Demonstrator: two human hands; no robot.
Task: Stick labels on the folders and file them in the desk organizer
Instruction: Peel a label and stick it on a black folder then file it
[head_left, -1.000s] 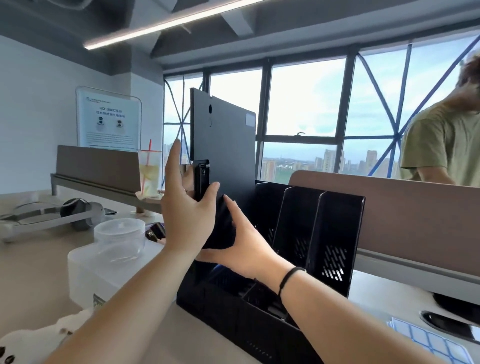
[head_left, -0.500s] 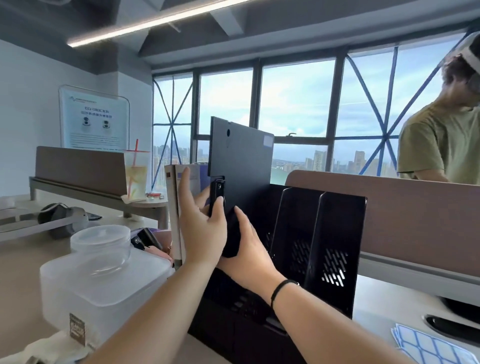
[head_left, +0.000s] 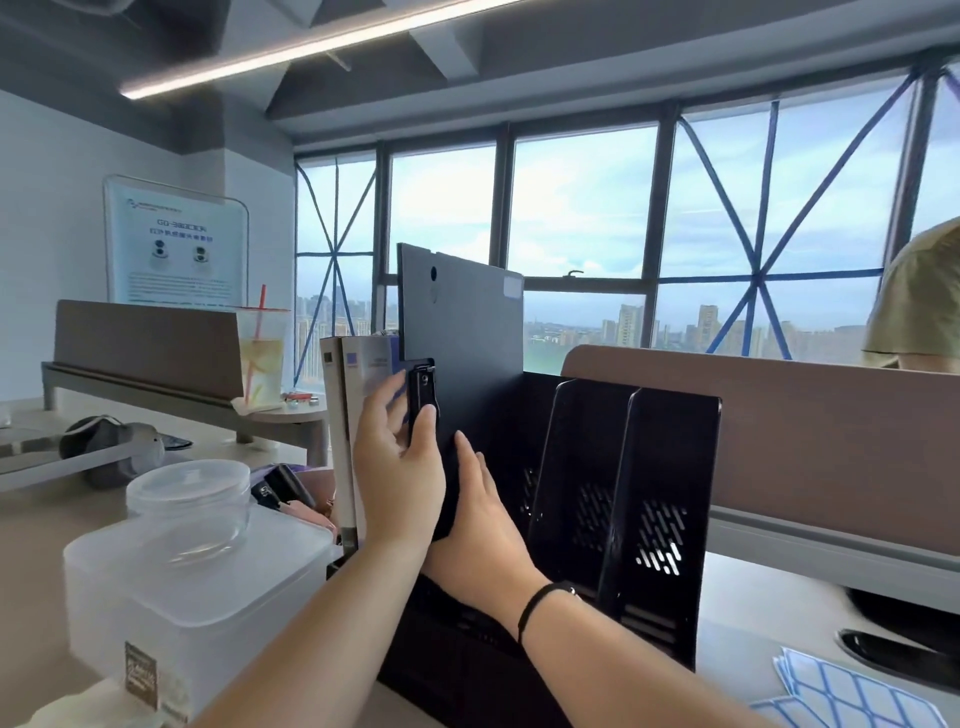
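Note:
A dark blue folder (head_left: 467, 332) stands upright, its lower part down in the left slot of the black desk organizer (head_left: 660, 499). A small pale label (head_left: 513, 287) sits at the folder's top right corner. My left hand (head_left: 397, 467) grips the folder's near edge at its black clip, thumb on the front. My right hand (head_left: 480, 525) holds the folder's lower front, fingers curled round its bottom edge. Sheets of blue-edged labels (head_left: 852, 696) lie on the desk at the lower right.
A white-spined binder (head_left: 340, 431) stands just left of the organizer. A frosted plastic box (head_left: 171, 613) with a clear round jar (head_left: 189, 501) on it sits at the lower left. A drink cup (head_left: 262, 353), a headset (head_left: 104, 447) and a person in green (head_left: 914, 306) are nearby.
The folder has gone down further into the organizer's left slot, with both hands lowering along with it. The view has shifted left and closer.

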